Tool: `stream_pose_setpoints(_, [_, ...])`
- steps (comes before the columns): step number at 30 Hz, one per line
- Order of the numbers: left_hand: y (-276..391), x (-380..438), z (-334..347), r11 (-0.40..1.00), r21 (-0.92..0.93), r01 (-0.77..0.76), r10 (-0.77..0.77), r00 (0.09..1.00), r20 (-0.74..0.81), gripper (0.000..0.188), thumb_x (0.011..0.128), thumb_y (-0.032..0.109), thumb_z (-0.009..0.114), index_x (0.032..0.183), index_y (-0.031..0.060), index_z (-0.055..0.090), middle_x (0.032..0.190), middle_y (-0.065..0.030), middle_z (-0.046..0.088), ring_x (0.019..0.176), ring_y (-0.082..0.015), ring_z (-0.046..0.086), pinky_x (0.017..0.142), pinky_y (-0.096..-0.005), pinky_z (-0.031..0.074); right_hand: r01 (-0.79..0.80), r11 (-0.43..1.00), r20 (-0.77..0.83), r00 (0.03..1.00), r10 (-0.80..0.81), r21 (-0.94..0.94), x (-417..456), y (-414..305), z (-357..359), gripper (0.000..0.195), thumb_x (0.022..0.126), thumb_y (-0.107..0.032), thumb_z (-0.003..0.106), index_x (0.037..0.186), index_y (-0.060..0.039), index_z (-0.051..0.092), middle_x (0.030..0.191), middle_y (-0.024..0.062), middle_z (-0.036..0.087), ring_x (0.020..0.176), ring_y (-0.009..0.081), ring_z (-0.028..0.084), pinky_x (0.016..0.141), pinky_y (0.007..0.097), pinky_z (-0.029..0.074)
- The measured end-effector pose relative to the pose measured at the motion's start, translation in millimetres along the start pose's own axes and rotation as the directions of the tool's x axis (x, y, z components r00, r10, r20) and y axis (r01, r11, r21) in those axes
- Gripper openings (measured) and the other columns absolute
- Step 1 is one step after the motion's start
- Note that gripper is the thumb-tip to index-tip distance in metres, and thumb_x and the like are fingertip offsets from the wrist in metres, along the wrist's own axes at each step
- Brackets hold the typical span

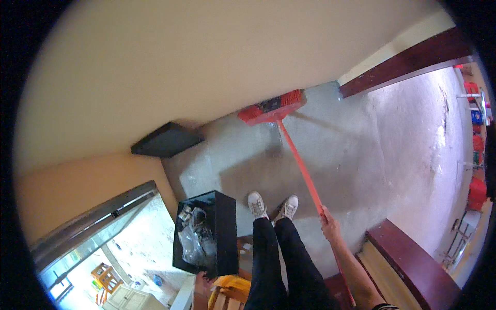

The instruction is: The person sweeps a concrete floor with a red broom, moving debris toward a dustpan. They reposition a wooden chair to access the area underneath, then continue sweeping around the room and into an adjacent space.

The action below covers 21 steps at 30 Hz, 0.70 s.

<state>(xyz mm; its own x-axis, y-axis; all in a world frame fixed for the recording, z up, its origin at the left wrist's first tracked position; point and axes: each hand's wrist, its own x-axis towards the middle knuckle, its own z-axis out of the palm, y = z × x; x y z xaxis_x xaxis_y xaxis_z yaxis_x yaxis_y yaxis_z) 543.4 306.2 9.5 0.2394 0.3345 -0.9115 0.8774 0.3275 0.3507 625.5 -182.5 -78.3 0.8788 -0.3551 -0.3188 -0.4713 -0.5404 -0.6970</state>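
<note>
My right hand is closed around the red handle of a broom. The broom's head, with red and dark bristles, lies at the foot of the wall. At the bottom of the view, my left hand is at the lower end of a black box; its fingers are largely hidden, so its grip cannot be told. The open box holds clear plastic and dark items that are hard to make out. A black flat-topped object stands against the wall left of the broom head.
Below the box is a yellow-orange wooden piece of furniture. A window or doorway opens at lower left. Dark red door frames bound the opening to the right, beyond which red items line the far side.
</note>
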Motion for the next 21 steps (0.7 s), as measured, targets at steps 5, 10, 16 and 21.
stream_pose_setpoints(5, [-11.0, 47.3, -26.1, 0.97, -0.143, 0.195, -0.194, 0.981, 0.018, 0.033, 0.074, 0.018, 0.054, 0.099, -0.002, 0.047, 0.095, -0.0159, 0.054, 0.087, -0.0315, 0.056, 0.073, -0.0473, 0.051, -0.615, 0.763, 0.247, 0.722, 0.646, -0.2, -10.0, -18.4, -85.0, 0.037, 0.084, -0.021, 0.053, 0.12, -0.018, 0.048, 0.072, 0.0098, 0.058, 0.063, 0.0186, 0.054, 0.06, 0.0328, 0.044])
stream_pose_setpoints(10, [-31.2, 85.2, -41.5, 0.966, -0.11, 0.234, -0.22, 0.967, 0.126, 0.036, 0.078, 0.02, 0.052, 0.106, -0.0017, 0.046, 0.101, -0.0178, 0.053, 0.083, -0.0327, 0.057, 0.066, -0.0493, 0.052, -0.327, 0.793, 0.115, 0.89, 0.441, -0.514, -26.4, -92.3, -156.3, 0.033, 0.085, -0.027, 0.049, 0.116, -0.0179, 0.051, 0.076, 0.019, 0.059, 0.068, 0.0287, 0.061, 0.057, 0.0373, 0.045])
stream_pose_setpoints(16, [-22.6, 99.1, -19.0, 0.941, -0.042, 0.335, -0.337, 0.941, -0.027, 0.038, 0.079, 0.023, 0.052, 0.105, -0.0024, 0.045, 0.113, -0.0215, 0.046, 0.087, -0.0324, 0.056, 0.065, -0.0492, 0.054, -0.101, 0.804, 0.291, 0.899, 0.326, -0.586, -39.5, -161.1, -130.3, 0.035, 0.085, -0.027, 0.047, 0.118, -0.0166, 0.047, 0.083, 0.0179, 0.06, 0.074, 0.0332, 0.06, 0.062, 0.0404, 0.047])
stream_pose_setpoints(21, [-9.0, 99.0, -19.9, 0.943, -0.131, 0.305, -0.29, 0.949, 0.12, 0.03, 0.075, 0.019, 0.056, 0.096, -0.0008, 0.048, 0.099, -0.0186, 0.052, 0.083, -0.0319, 0.057, 0.064, -0.0479, 0.055, 0.142, 0.707, 0.497, 0.804, 0.325, -0.692, 10.9, -140.0, -60.1, 0.034, 0.087, -0.035, 0.043, 0.119, -0.0235, 0.043, 0.076, 0.0175, 0.06, 0.07, 0.0348, 0.059, 0.058, 0.0446, 0.046])
